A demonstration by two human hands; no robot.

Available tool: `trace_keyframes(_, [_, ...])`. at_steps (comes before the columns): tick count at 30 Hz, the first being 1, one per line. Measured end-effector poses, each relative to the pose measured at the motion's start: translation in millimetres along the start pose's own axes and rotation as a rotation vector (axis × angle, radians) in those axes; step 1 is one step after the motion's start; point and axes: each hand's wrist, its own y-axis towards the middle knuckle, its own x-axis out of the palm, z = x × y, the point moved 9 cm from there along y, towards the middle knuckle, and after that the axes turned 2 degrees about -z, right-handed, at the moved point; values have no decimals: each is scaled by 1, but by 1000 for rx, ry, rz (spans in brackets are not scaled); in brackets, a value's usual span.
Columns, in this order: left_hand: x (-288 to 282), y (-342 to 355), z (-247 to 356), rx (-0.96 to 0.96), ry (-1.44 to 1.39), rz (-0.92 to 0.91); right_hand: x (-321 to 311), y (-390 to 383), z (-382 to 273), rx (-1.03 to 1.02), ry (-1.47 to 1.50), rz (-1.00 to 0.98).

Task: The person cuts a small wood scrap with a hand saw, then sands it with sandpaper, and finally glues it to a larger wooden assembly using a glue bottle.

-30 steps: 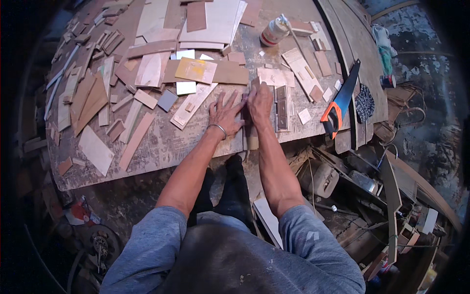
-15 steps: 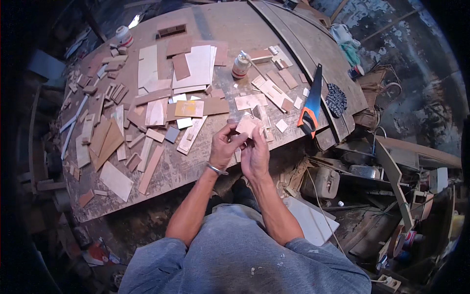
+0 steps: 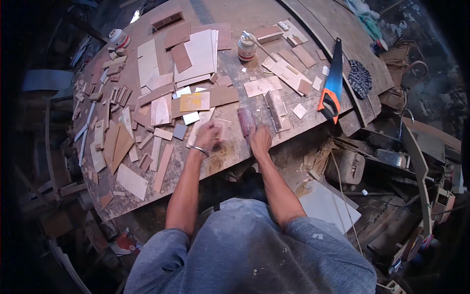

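My left hand [image 3: 209, 137], smeared by motion, is closed at the left edge of a small pale wooden piece [image 3: 223, 129] above the near edge of the workbench. My right hand [image 3: 260, 139] is at the right side of a dark reddish block [image 3: 245, 121], its thumb against it and its fingers curled; the grip is partly hidden. Right of that hand lies a narrow wooden strip assembly [image 3: 275, 110]. Behind the block is a flat pale board [image 3: 263, 86].
Many wood offcuts [image 3: 131, 181] cover the bench's left side. Farther back stand a glue jar [image 3: 247, 49] with a stick and a second jar [image 3: 119, 38]. A handsaw [image 3: 333, 83] with an orange-black handle and a patterned dark cloth [image 3: 360, 78] lie at right.
My hands have moved apart; the pale piece they both held has gone left with my left hand. My right hand has come to the reddish block. The view has shifted.
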Motion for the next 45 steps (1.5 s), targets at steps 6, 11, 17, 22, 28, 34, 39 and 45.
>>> trace_keyframes(6, [27,58,-69,-53,-104,-122,29,6,-2,31,-31,95])
trace_keyframes(11, [40,46,-60,-106,-283,-360,35,-4,0,78,628,-135])
trace_keyframes(17, [94,7,-19,-160,-13,-655,-6,-74,6,291,1270,3])
trace_keyframes(22, [158,-65,14,51,420,-1018,-49,-159,16,280,1658,152])
trace_keyframes(28, [186,-52,-14,312,760,-1201,-65,-199,47,237,1661,438])
trace_keyframes(34, [201,14,-74,717,1361,-1236,35,-174,122,613,1354,554])
trace_keyframes(39, [190,17,-76,1183,1387,-1211,84,-153,113,538,1501,665])
trace_keyframes(45, [178,-2,-62,1199,1215,-1347,84,-148,112,467,1375,751])
